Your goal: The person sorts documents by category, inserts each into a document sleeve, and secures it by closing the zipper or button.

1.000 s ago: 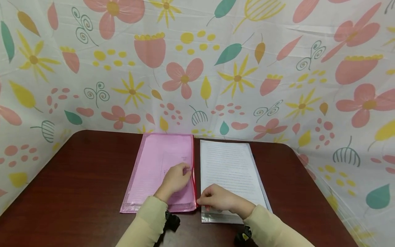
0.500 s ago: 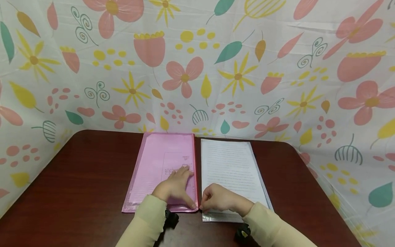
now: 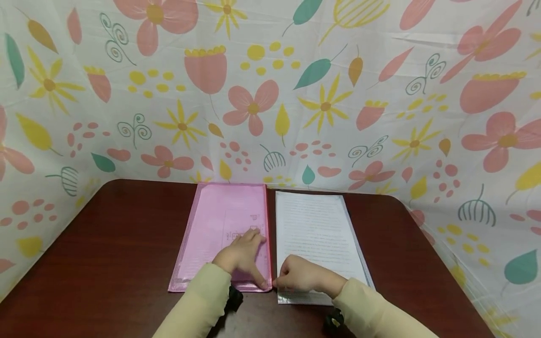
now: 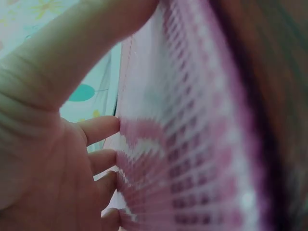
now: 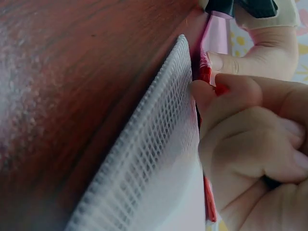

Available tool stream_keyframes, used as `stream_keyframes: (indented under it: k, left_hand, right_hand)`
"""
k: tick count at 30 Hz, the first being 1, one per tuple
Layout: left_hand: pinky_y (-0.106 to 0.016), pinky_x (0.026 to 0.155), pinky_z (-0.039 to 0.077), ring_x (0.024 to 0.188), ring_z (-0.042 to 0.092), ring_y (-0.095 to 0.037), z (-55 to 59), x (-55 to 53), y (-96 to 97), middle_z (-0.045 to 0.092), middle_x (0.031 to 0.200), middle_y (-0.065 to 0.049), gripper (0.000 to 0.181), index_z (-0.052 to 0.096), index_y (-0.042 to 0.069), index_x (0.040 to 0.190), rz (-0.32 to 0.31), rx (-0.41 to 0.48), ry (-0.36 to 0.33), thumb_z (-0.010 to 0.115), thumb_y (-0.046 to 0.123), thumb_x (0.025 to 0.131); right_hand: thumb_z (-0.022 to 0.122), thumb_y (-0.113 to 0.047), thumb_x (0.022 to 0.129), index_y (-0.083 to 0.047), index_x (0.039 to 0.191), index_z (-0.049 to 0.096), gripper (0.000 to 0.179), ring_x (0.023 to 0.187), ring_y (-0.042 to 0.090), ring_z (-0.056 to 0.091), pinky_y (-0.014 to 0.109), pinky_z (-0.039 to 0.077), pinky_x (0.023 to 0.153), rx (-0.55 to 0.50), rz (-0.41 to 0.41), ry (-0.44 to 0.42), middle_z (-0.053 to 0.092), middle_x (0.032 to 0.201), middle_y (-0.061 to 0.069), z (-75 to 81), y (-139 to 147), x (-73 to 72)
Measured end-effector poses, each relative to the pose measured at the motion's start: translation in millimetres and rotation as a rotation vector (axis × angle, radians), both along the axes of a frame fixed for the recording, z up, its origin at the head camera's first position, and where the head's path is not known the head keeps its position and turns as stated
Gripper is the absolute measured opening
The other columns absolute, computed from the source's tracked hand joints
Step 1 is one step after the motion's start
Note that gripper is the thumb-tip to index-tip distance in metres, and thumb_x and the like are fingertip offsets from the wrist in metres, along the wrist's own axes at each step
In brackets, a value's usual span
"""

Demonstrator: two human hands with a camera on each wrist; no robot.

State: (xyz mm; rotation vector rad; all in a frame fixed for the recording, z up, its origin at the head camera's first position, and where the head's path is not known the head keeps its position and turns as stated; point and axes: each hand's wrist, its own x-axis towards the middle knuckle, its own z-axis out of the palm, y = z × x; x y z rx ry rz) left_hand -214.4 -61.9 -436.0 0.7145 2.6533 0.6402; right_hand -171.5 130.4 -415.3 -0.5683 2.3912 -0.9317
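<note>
A pink zip document pouch (image 3: pixel 211 206) with papers inside lies flat on the table, its red zipper (image 3: pixel 267 211) running along the right edge. My left hand (image 3: pixel 243 256) rests on the pouch with fingers spread, the thumb down at the near right corner. My right hand (image 3: pixel 304 274) has its fingers curled at that corner. In the right wrist view its thumb and index finger pinch a red zipper pull (image 5: pixel 221 89), mostly hidden by the fingers. Under the right hand lies a clear mesh pouch (image 3: pixel 314 225) with a lined sheet showing in it.
The dark brown table (image 3: pixel 127 244) carries both pouches side by side, a narrow gap between them. Behind and at the sides hangs a white curtain (image 3: pixel 270 94) with flowers and leaves printed on it.
My left hand has gone from curled fingers at the zipper edge to spread fingers flat on the pink pouch. The wavy red zipper edge now lies straight. My right hand stays at the near corner.
</note>
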Motion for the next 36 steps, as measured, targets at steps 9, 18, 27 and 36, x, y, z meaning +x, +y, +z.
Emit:
stream_keyframes:
  k: [9, 18, 27, 36]
  left_hand:
    - [-0.041, 0.107, 0.037, 0.131, 0.037, -0.026, 11.5, -0.9, 7.1, 0.035, 0.142, -0.011, 0.116, 0.042, 0.010, 0.133, 0.009, -0.105, 0.011, 0.092, 0.052, 0.038]
    - [-0.036, 0.101, 0.043, 0.125, 0.039, -0.021, 21.0, 0.6, 14.0, 0.039, 0.133, -0.008, 0.112, 0.042, 0.010, 0.129, 0.009, -0.211, 0.003, 0.092, 0.053, 0.038]
    - [-0.034, 0.098, 0.046, 0.122, 0.040, -0.021, 21.7, 2.3, 15.5, 0.041, 0.129, -0.008, 0.112, 0.042, 0.010, 0.128, -0.004, -0.248, 0.027, 0.091, 0.056, 0.038]
    - [-0.032, 0.096, 0.047, 0.120, 0.040, -0.019, 17.9, -1.2, 15.0, 0.041, 0.127, -0.007, 0.111, 0.041, 0.011, 0.126, -0.037, -0.285, 0.068, 0.089, 0.060, 0.039]
  right_hand:
    - [0.070, -0.006, 0.077, 0.003, 0.064, 0.070, 0.016, 0.050, 0.003, 0.053, 0.017, 0.030, 0.044, -0.120, -0.055, -0.055, 0.067, 0.058, 0.017, -3.8, 1, 3.3]
    - [0.071, -0.004, 0.070, -0.005, 0.061, 0.072, 0.009, 0.054, 0.003, 0.050, 0.019, 0.040, 0.049, -0.092, -0.080, 0.101, 0.067, 0.057, 0.004, -4.5, -1, 6.3]
    - [0.070, 0.001, 0.063, -0.006, 0.059, 0.065, 0.009, 0.053, 0.005, 0.047, 0.020, 0.039, 0.046, -0.047, -0.035, 0.103, 0.058, 0.055, -0.006, -3.3, -3, 4.8]
    - [0.066, 0.002, 0.065, -0.003, 0.060, 0.066, 0.007, 0.051, 0.004, 0.048, 0.019, 0.040, 0.047, -0.114, -0.055, 0.120, 0.060, 0.056, -0.003, -5.9, -2, 1.2]
